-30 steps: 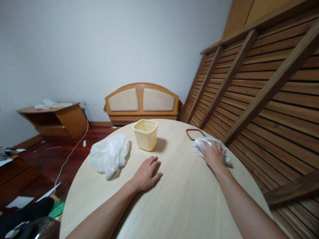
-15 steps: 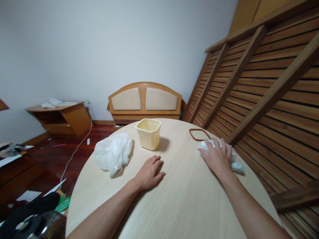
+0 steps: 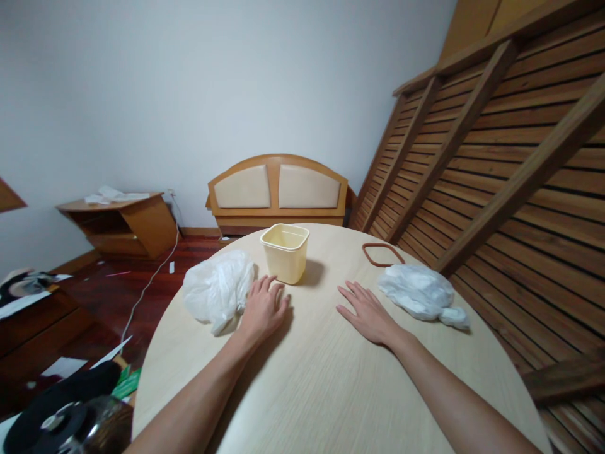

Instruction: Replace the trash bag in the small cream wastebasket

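Pale wall (image 3: 236, 82) fills the far side. Slatted wooden panel (image 3: 486, 164) leans along the right, ribs running diagonally. Round light-wood table (image 3: 340, 391) spreads across the foreground. Beyond its far edge: arched headboard (image 3: 274, 183) with two cream pads; off to the left, low wooden cabinet (image 3: 151, 227) with white papers on top.

On the table, by size. Left bag (image 3: 217, 287): white, crumpled plastic, puffed up near the left rim. Right bag (image 3: 418, 291): flatter, whitish, bunched, lying near the right rim with one end trailing toward the person. Yellow container (image 3: 286, 261): upright, open-topped, squarish, at the far middle, shadow to its right.

Left hand (image 3: 265, 309): palm down between left bag and container, fingers loosely bent and not grasping anything; contact with either cannot be told. Right hand (image 3: 371, 315): palm down, just left of the right bag and apart from it, fingers spread and holding nothing. Smallest, brown ring (image 3: 378, 244): rounded-square, flat on the table just beyond the right bag; cannot tell whether they touch
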The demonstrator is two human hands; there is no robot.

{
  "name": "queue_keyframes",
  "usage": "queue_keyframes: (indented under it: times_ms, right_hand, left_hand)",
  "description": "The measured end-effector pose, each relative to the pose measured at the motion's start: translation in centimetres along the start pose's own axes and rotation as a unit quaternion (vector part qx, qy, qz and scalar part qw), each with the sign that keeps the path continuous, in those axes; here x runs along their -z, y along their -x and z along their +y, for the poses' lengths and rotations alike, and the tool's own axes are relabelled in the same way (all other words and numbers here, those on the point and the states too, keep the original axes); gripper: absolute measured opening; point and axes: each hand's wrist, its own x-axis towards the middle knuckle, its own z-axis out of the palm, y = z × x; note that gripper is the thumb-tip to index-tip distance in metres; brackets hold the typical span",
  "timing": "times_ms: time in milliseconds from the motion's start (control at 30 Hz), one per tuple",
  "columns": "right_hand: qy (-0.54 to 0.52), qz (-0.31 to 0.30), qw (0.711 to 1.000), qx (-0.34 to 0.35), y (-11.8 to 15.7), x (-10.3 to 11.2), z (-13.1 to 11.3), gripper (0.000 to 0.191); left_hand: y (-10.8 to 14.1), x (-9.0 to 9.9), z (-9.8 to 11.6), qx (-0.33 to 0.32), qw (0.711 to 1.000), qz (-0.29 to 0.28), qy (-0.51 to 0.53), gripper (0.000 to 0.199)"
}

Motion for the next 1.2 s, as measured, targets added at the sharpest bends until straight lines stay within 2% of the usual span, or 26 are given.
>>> queue_keyframes:
  times_ms: [100,167,233,300,400,467,600,733,867,1000,1100,1200]
  right_hand:
    - [0.003,-0.016,1.0,-0.01,-0.5,0.2,0.1,0.066]
    - [0.0,-0.034,0.999,-0.023,-0.8,0.5,-0.1,0.065]
    - [-0.005,-0.041,0.998,-0.036,-1.0,0.7,-0.5,0.064]
    - [-0.007,-0.021,0.999,-0.041,-1.1,0.7,-0.8,0.062]
    - [-0.008,0.013,0.999,-0.03,-0.9,0.5,-0.9,0.058]
    - [-0.011,0.012,1.0,-0.019,-0.7,0.3,-0.7,0.058]
    - [-0.02,0.006,1.0,-0.008,-0.6,0.1,-0.3,0.057]
    - [-0.047,0.027,0.998,0.035,-0.7,0.2,-0.5,0.046]
    - [-0.102,0.061,0.988,0.097,-0.6,0.9,-1.8,0.034]
    - [-0.151,0.077,0.975,0.145,-0.4,1.9,-3.0,0.023]
    - [-0.188,0.062,0.964,0.175,-0.1,2.6,-3.5,0.018]
    - [-0.21,0.034,0.953,0.214,0.3,3.0,-3.7,0.023]
  left_hand:
    - [-0.2,1.0,-1.7,0.071,0.995,0.033,-0.068,0.038]
    - [-0.2,1.7,-2.5,0.125,0.983,0.028,-0.131,0.043]
    - [-0.2,2.2,-3.0,0.173,0.968,-0.002,-0.18,0.046]
    - [-0.1,2.5,-3.2,0.204,0.958,-0.044,-0.198,0.048]
    - [-0.1,2.6,-3.0,0.214,0.954,-0.092,-0.19,0.049]
    - [0.0,2.6,-2.2,0.206,0.957,-0.104,-0.175,0.048]
    - [0.2,3.0,0.3,0.177,0.968,-0.121,-0.129,0.047]
    - [0.7,3.4,3.1,0.13,0.981,-0.134,-0.054,0.047]
    - [1.4,3.4,5.0,0.047,0.987,-0.15,0.039,0.048]
    - [1.9,3.4,5.7,-0.056,0.979,-0.175,0.09,0.051]
    - [2.0,3.6,5.7,-0.128,0.963,-0.208,0.113,0.053]
    - [2.0,3.8,5.7,-0.163,0.956,-0.218,0.111,0.062]
